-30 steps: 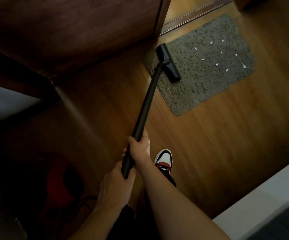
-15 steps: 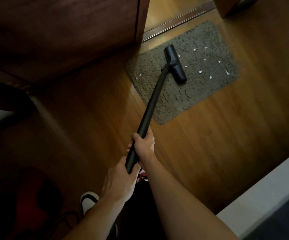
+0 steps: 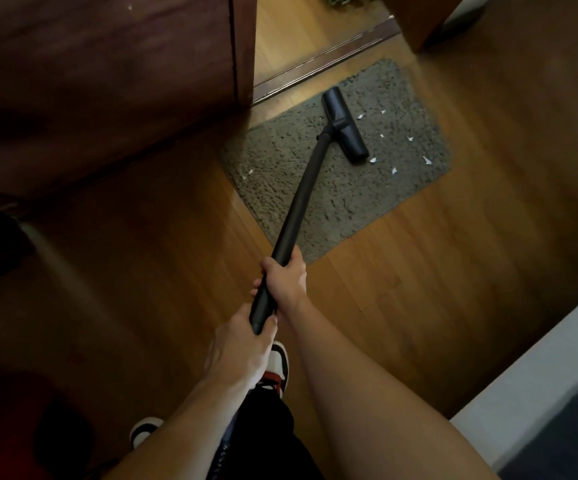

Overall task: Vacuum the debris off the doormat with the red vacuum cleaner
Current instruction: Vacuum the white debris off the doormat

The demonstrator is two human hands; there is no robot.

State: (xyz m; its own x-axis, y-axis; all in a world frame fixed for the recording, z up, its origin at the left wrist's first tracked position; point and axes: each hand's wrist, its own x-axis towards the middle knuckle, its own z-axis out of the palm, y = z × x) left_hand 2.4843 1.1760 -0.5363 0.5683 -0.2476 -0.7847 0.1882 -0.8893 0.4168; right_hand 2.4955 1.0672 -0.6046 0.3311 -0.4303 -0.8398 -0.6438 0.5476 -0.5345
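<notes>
A grey shaggy doormat (image 3: 336,195) lies on the wooden floor before a doorway. Several small white scraps of debris (image 3: 394,171) dot its right half, and one scrap (image 3: 250,172) lies near its left edge. The black vacuum wand (image 3: 301,199) slants up from my hands to the black floor head (image 3: 344,126), which rests on the mat's middle. My right hand (image 3: 286,282) grips the wand higher up; my left hand (image 3: 239,351) grips its lower end. The red vacuum body (image 3: 28,427) sits dimly at bottom left.
A dark wooden door or cabinet (image 3: 107,81) fills the upper left. A door threshold rail (image 3: 325,64) runs behind the mat. A white ledge (image 3: 540,386) cuts across the bottom right. My sneakers (image 3: 279,368) stand on the floor under my hands.
The floor head has slid rightward across the mat into the scattered scraps, and fewer scraps show near it. I have stepped closer, so the mat sits lower in view.
</notes>
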